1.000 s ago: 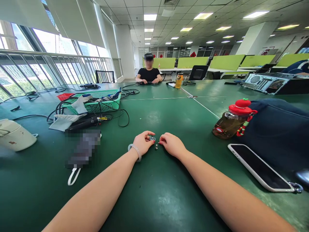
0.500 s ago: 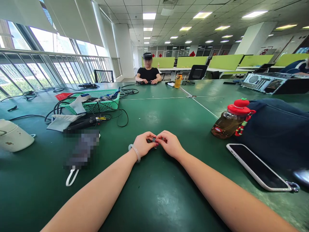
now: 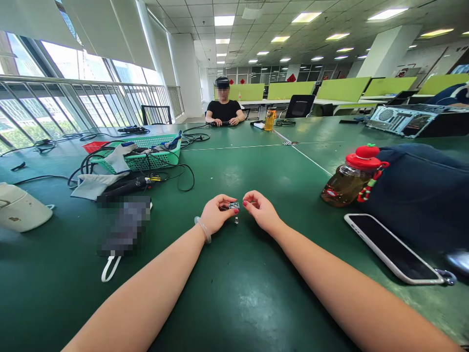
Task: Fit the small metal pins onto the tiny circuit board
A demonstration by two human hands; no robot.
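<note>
The small part [image 3: 233, 206] is above the middle of the green tabletop [image 3: 234, 278], pinched between the thumb and fingers of your left hand [image 3: 215, 215]; it is dark, flat and roughly rectangular, with pale, shiny details on its surface, but too small for reading more. Just below it, on the tabletop, lies a tiny pale piece [image 3: 236, 220] with a metallic look, and this is the nearest thing under your fingers. Your right hand [image 3: 264, 212] is just beside the part and apart from it; its thumb and fingertips are bent near together, and I cannot tell whether they hold something. On your left wrist there is a pale bracelet [image 3: 202, 230]. To your left lies a dark device [image 3: 126, 227], blurred, with a white strap [image 3: 111, 269], and behind it a green basket [image 3: 168, 158], with black cables [image 3: 188, 180] around it and a whitish cloth [image 3: 91, 187] in front. A cream container [image 3: 22, 208] stands at the far left. To your right, well apart from your hands, are a bottle with red lid [image 3: 362, 163], a dark blue bag [image 3: 421, 195] just beside it, and a pale-edged phone [image 3: 395, 247] lying before them. Across the tabletop sits another person [image 3: 224, 112].
</note>
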